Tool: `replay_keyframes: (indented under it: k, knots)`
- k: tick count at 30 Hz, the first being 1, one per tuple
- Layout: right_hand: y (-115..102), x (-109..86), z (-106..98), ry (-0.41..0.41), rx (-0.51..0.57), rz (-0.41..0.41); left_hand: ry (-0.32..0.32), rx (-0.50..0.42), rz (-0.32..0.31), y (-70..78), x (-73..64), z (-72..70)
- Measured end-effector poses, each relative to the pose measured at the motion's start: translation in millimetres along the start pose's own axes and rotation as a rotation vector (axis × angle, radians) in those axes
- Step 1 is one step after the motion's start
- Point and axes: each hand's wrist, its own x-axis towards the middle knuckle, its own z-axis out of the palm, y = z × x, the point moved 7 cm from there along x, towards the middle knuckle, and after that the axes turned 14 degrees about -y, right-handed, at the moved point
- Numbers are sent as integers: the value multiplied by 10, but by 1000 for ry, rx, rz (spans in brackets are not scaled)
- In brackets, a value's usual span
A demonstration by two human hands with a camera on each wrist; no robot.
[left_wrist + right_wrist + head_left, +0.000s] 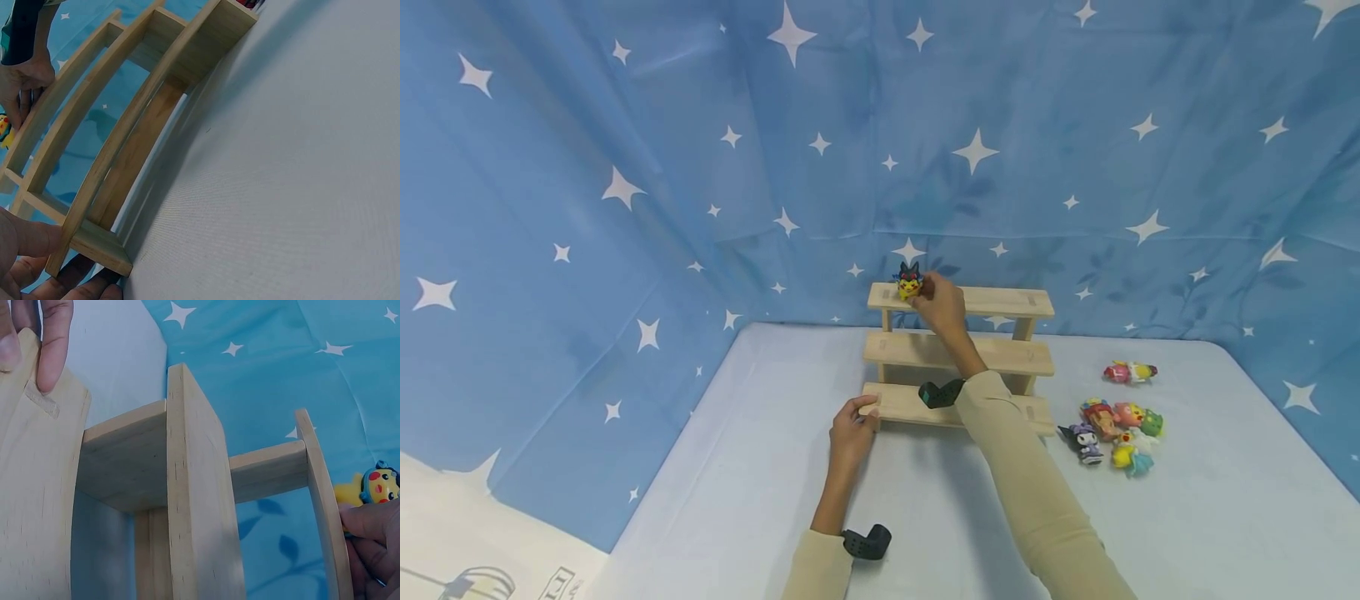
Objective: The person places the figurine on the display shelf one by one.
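Note:
A three-tier wooden shelf (pixel 958 352) stands on the table. At the left end of its top tier my right hand (pixel 942 304) pinches a small yellow figurine (pixel 909 283) with a dark, pointed-eared hood. In the right wrist view the figurine (pixel 379 485) shows a yellow face with red cheeks, beside the top board. My left hand (pixel 853 432) grips the left end of the lowest tier. From the left wrist view, the left thumb (pixel 37 236) lies on the board's near side and the other fingers reach beneath.
Right of the shelf lie several figurines, among them a purple-and-black one (pixel 1084 442), a red-and-brown one (pixel 1101 418) and a pink-and-yellow one (pixel 1130 372) farther back. A blue star-patterned curtain (pixel 1045 150) hangs behind the white-covered table (pixel 760 433).

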Motion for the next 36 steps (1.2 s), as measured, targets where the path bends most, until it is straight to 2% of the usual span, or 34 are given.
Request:
replay_keyframes:
  k: [7,17,26,36]
  knots:
    - [24,-28,-39,-11,63,-28,-1,-5,-3,6,-5,12]
    - [43,-119,-102,1,69,-54,8,22,-3,15,-8,21]
    - [1,-225,-138,-7,81,-90,20,5,-4,-1,1,-11]
    - [-42,-480,-223,-15,141,-143,15,-8,6,-33,-8,2]
